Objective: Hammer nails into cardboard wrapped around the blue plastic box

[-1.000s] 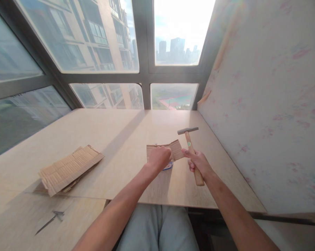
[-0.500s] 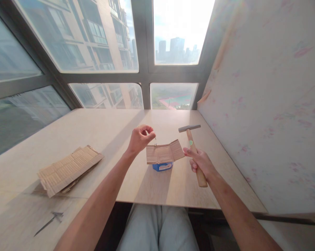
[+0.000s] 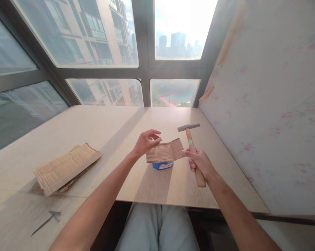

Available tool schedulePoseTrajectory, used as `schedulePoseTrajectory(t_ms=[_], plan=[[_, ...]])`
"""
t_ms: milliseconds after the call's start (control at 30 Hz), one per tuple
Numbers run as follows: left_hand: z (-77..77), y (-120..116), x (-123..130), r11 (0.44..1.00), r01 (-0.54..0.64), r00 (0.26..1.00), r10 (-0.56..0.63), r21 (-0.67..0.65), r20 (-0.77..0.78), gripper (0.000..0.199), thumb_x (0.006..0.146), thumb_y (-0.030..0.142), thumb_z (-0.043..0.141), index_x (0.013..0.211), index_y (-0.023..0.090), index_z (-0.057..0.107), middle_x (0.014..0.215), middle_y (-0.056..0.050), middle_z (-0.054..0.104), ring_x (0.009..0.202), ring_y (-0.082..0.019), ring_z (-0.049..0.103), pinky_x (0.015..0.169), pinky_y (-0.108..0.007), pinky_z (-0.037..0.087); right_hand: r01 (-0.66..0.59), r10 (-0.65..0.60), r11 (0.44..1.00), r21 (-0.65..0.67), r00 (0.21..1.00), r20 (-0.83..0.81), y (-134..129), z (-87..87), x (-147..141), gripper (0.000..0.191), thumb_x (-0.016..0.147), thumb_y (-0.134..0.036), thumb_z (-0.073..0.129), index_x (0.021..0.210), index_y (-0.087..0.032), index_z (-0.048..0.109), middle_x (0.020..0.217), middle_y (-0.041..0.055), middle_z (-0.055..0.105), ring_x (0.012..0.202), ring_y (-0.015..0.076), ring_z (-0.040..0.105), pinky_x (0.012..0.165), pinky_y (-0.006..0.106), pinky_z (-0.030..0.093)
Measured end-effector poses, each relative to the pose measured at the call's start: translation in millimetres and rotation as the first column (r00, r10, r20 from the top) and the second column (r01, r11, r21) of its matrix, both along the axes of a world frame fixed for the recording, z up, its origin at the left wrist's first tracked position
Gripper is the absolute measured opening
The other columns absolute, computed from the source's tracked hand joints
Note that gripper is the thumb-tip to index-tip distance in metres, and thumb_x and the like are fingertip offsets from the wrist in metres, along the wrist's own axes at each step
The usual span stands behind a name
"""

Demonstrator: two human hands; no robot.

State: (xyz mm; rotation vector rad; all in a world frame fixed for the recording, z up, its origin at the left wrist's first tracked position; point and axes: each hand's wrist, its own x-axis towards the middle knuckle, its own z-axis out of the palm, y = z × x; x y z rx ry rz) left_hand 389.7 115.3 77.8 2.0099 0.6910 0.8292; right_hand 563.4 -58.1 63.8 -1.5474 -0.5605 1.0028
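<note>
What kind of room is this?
Probably a sunny window corner in a home, maybe high up. There are big windows with a tall building outside, wallpaper with pink flowers, and a wide table reaching the windows.

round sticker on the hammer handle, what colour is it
The round sticker is light green, best seen in the head view.

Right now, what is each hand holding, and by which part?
The right hand grips the hammer by its wooden handle, below the metal head. The left hand is near the cardboard; whether its fingertips pinch something small cannot be told.
</note>
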Motion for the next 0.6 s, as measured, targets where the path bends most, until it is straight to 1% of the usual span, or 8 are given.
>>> schedulePoseTrajectory(t_ms=[33,100,200,400,600], plan=[[-2.0,0,0,1.0,-0.013,1.0,0.013,0.004,0.0,0.026,0.074,0.029,0.07,0.097,0.016,0.071,0.081,-0.004,0.075,0.078,-0.018,0.069,0.077,-0.031,0.05,0.002,-0.002,1.0,-0.001,1.0,-0.002,0,-1.3,0,0.046,0.063,-0.042,0.078,0.089,-0.018,0.048,0.036,-0.0117,0.039,0.032,0.0061,0.032,0.027,0.016,0.031],[-5.5,-1,0,0.999,-0.04,0.999,0.041,0.03,-0.012,0.021,0.075,0.029,0.069,0.092,0.017,0.073,0.083,-0.004,0.075,0.08,-0.019,0.069,0.08,-0.032,0.05,0.009,-0.009,1.0,0.0,1.0,-0.008,-1,-3.4,1,0.046,0.062,-0.041,0.078,0.089,-0.018,0.048,0.036,-0.0116,0.04,0.032,0.006,0.032,0.027,0.016,0.03],[-8.8,-2,-1,0.997,-0.049,0.998,0.05,0.053,-0.024,0.017,0.075,0.027,0.067,0.088,0.018,0.075,0.086,-0.004,0.075,0.081,-0.019,0.069,0.082,-0.033,0.05,0.024,-0.024,1.0,0.01,0.999,-0.027,-2,-4.8,1,0.048,0.061,-0.041,0.079,0.09,-0.018,0.048,0.037,-0.0119,0.04,0.032,0.0058,0.032,0.027,0.016,0.03],[-10.1,-3,1,1.0,0.027,0.999,-0.027,0.008,0.019,0.016,0.074,0.027,0.067,0.084,0.015,0.072,0.085,-0.005,0.074,0.081,-0.018,0.069,0.08,-0.03,0.054,0.033,-0.032,0.999,0.016,0.998,-0.045,-2,-3.8,0,0.049,0.06,-0.04,0.08,0.09,-0.018,0.048,0.038,-0.0124,0.038,0.033,0.0057,0.032,0.027,0.016,0.031],[-13.7,0,2,0.999,0.025,0.999,-0.024,-0.035,0.047,0.015,0.073,0.026,0.068,0.082,0.014,0.069,0.08,-0.005,0.073,0.074,-0.016,0.068,0.075,-0.028,0.055,0.028,-0.027,0.999,0.022,0.997,-0.067,-2,-6.0,1,0.051,0.059,-0.04,0.081,0.091,-0.018,0.049,0.04,-0.0123,0.04,0.033,0.0054,0.032,0.026,0.016,0.031]])
